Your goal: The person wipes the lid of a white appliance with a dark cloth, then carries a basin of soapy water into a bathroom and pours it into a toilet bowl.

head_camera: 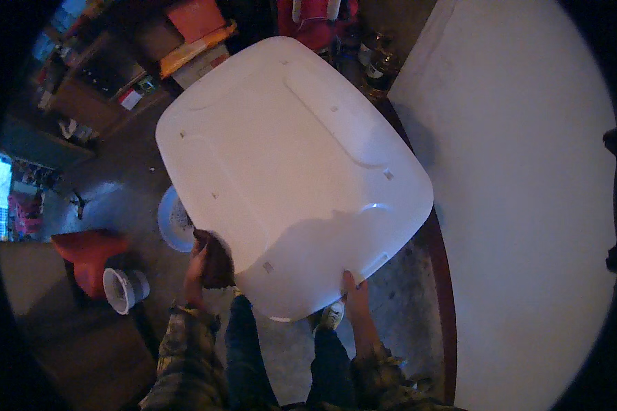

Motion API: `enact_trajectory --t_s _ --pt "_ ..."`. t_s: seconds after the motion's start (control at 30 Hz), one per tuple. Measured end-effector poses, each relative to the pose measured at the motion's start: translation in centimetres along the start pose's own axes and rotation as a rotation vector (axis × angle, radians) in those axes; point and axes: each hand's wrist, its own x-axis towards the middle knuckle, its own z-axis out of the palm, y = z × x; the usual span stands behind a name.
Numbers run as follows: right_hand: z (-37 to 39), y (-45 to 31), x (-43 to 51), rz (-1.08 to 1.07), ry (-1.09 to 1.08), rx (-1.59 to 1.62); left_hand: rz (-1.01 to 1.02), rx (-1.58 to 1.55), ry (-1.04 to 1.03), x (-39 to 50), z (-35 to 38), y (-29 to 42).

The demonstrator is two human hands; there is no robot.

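A large white plastic panel with rounded corners (pixel 288 154), perhaps a lid or table top, spans the middle of the view. My right hand (pixel 357 295) grips its near edge, thumb on top and the fingers hidden beneath. A dark brown cloth (pixel 218 262) lies against the panel's left edge, with my left hand (pixel 195 269) holding it. Most of the left fingers are behind the cloth. Small slots and raised curved lines mark the panel's surface, and a shadow falls across its near part.
Behind the panel's left edge a pale basin (pixel 172 221) stands on the concrete floor. A white bucket (pixel 126 290) sits beside a red chair (pixel 90 257) at left. Wooden shelving (pixel 90 103) stands far left. Glass bottles (pixel 378 67) are at the back, and a white wall (pixel 519 205) rises at right.
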Motion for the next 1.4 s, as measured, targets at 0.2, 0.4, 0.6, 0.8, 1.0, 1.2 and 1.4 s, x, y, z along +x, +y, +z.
enact_trajectory --t_s 0.2,0.4,0.6,0.8,1.0,1.2,1.4 --pt "0.0 1.2 -0.8 0.137 0.165 -0.025 0.079 0.353 0.077 1.6 -4.8 -3.5" --pt "1.0 4.6 -3.0 0.106 0.226 0.134 -0.099 0.171 -0.035 -0.3 -1.8 2.1" --pt "2.5 6.5 -5.4 0.075 0.194 0.119 -0.145 0.127 -0.029 -0.9 1.4 6.9" --pt "5.8 5.2 -4.7 0.055 0.372 0.204 -0.018 0.421 -0.010 5.5 1.7 7.6" --pt "5.9 1.9 0.0 -0.067 0.166 0.273 0.102 0.461 -0.079 11.2 6.8 10.5" --pt "4.9 -2.8 5.7 -0.091 0.245 0.236 0.012 0.081 -0.134 16.9 11.4 11.7" --pt "5.4 -7.5 9.5 -0.101 0.112 0.175 0.182 0.423 0.028 21.8 11.8 11.5"
